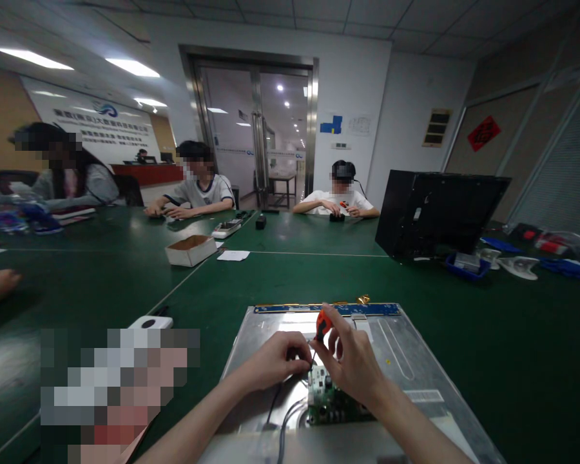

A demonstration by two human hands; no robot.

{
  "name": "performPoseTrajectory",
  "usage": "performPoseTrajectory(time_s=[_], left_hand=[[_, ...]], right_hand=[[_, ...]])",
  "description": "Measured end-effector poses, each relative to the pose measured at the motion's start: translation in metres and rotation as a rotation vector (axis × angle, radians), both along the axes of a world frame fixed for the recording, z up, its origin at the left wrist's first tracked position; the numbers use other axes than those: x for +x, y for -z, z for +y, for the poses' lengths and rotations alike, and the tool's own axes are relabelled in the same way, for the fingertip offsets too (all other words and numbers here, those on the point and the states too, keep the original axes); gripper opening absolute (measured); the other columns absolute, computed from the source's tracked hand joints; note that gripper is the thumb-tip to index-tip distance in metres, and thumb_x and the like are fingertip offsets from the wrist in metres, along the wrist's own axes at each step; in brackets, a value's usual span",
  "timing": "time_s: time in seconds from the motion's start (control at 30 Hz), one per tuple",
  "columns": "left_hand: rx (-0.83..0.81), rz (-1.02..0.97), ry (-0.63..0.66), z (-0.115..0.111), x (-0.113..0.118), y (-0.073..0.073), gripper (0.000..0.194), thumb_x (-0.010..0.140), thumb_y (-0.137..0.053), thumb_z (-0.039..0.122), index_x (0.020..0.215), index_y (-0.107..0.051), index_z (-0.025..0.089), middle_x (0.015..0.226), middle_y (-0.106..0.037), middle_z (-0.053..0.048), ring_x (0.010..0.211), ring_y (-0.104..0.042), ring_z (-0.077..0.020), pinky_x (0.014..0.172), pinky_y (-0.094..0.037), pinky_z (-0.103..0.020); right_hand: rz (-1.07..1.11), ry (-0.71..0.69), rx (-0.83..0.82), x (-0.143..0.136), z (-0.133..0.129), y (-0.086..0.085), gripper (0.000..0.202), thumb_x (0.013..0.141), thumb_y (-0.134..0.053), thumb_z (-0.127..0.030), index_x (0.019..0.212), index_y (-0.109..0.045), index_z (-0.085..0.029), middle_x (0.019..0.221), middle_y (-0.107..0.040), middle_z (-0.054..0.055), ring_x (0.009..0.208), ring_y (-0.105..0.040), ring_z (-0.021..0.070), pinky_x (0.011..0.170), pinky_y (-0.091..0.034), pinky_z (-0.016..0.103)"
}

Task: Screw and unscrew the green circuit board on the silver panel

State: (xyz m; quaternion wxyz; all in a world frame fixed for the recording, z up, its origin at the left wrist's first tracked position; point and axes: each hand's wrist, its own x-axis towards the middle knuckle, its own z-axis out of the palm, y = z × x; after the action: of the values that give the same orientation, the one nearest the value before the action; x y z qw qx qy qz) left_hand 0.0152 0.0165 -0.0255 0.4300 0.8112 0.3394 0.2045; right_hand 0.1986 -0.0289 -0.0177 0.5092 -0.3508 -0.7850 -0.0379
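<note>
A screwdriver (323, 324) with a red-and-black handle stands roughly upright in my right hand (355, 361), the fingers closed around the handle. Its thin dark shaft points down toward a green circuit board (338, 406). My left hand (285, 356) pinches close to the screwdriver's tip at the board's upper left corner; what lies between those fingers is hidden. The board rests on the silvery metal back of a flat display panel (391, 341), with a blue strip board (319, 310) along its far edge. Grey cables (286, 428) run beside the board.
An open white box (191, 251) and a paper sheet (233, 256) lie ahead on the green table (314, 274). A large black monitor housing (435, 219) stands at right, near a blue tray (466, 265). Several people sit around the table; a co-worker's hand (0, 283) shows at left.
</note>
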Motion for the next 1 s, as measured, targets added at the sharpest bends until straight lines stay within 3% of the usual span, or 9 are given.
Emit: performPoseTrajectory(time_s=[0.23,0.7,1.0], left_hand=[[0.006,0.0,0.01,-0.0015,0.0002,-0.0021,0.009,0.072,-0.06,0.014,0.078,-0.066,0.016,0.076,-0.063,0.0,0.07,-0.054,-0.0151,0.066,-0.041,-0.025],[0.047,0.033,0.028,0.0025,-0.0025,0.0051,0.013,0.074,-0.06,0.015,0.084,-0.068,0.016,0.08,-0.066,-0.001,0.073,-0.056,-0.0164,0.067,-0.042,-0.026],[0.016,0.013,0.012,0.002,-0.001,0.0039,0.008,0.073,-0.06,0.015,0.077,-0.067,0.015,0.076,-0.063,0.0,0.071,-0.055,-0.0155,0.067,-0.042,-0.025]], right_hand=[[0.005,-0.032,-0.064,0.0007,-0.0023,-0.0005,0.063,0.094,-0.043,-0.02,0.151,-0.015,-0.02,0.08,-0.067,0.004,0.053,-0.059,0.0145,0.045,-0.045,0.026],[0.015,-0.011,-0.019,0.0007,-0.0009,0.0003,0.057,0.094,-0.045,-0.024,0.146,-0.02,-0.024,0.068,-0.059,-0.004,0.043,-0.049,0.0122,0.04,-0.037,0.024],[-0.017,-0.016,-0.034,0.0011,-0.0014,-0.0005,0.058,0.095,-0.04,-0.02,0.148,-0.019,-0.02,0.074,-0.065,0.001,0.047,-0.054,0.0136,0.043,-0.042,0.026]])
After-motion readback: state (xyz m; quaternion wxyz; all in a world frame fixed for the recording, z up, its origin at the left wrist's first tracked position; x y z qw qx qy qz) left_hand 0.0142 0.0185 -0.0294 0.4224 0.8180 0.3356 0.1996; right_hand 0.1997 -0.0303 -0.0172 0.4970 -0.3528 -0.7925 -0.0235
